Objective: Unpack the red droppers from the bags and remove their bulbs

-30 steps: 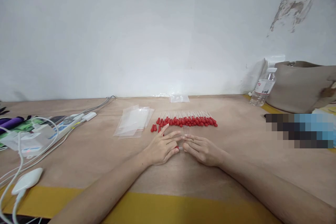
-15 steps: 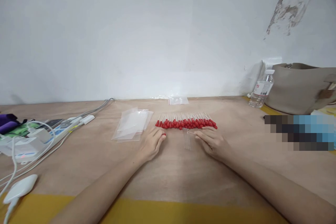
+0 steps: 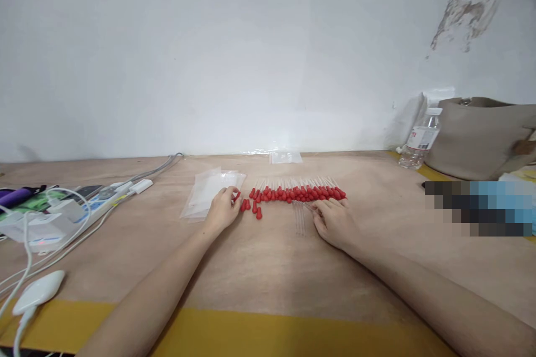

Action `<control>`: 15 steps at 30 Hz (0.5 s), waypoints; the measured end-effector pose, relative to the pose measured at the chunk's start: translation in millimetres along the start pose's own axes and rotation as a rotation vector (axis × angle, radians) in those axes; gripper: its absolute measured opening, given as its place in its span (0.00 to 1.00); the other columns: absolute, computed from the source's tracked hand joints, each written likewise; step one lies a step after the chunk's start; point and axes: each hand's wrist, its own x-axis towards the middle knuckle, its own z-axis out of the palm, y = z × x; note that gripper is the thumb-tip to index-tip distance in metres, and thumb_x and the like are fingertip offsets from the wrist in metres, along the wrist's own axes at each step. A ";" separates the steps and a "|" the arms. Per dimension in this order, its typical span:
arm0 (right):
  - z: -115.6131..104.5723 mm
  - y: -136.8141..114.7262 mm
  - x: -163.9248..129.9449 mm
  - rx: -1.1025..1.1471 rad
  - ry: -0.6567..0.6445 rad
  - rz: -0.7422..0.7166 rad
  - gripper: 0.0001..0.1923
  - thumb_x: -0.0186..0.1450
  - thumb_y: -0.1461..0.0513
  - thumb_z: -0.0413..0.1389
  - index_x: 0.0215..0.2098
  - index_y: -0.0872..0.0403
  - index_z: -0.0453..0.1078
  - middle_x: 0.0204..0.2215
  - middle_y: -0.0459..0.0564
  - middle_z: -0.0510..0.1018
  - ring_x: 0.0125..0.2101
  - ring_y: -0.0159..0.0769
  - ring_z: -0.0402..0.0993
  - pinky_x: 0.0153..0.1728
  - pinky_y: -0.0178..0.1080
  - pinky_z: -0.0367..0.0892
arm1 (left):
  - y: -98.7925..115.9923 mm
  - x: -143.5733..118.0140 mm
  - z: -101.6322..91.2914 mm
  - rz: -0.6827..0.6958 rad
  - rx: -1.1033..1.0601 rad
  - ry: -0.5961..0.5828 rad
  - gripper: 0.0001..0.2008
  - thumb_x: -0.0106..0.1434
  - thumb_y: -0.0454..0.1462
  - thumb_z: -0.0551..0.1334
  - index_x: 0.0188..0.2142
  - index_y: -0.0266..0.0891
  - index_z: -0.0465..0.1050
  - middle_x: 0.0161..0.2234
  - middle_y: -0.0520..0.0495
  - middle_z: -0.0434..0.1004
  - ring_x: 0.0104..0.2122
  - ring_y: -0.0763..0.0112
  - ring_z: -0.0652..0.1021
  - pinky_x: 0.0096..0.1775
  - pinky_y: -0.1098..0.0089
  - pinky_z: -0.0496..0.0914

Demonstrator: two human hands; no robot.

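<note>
Red caps (image 3: pixel 251 207): loose, at 9 o'clock of the dropper row (image 3: pixel 299 193).
Left hand (image 3: pixel 221 209): has shifted left, pinching one cap.
Right hand (image 3: pixel 333 220): fingers curled on clear tubes (image 3: pixel 298 216), still beside the row.

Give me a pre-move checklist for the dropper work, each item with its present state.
1. Left hand has a red bulb at its fingertips: ok.
2. Right hand reaches the loose glass tubes: ok, fingertips at them; actual grip cannot tell.
3. Spare loose bulbs lie between the hands: ok.
4. Row of assembled droppers lies in line behind the hands: ok.
5. Clear bags lie flat beside the left hand: ok.
6. Glass tubes unbroken: cannot tell, too faint.
</note>
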 end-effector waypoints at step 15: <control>-4.0 -8.5 -4.9 0.076 -0.065 -0.126 0.17 0.60 0.50 0.49 0.35 0.53 0.69 0.34 0.51 0.74 0.35 0.39 0.65 0.39 0.43 0.50 | 23.7 27.4 -3.3 -0.093 0.291 -0.165 0.16 0.57 0.47 0.51 0.32 0.42 0.73 0.38 0.41 0.70 0.45 0.52 0.66 0.44 0.54 0.58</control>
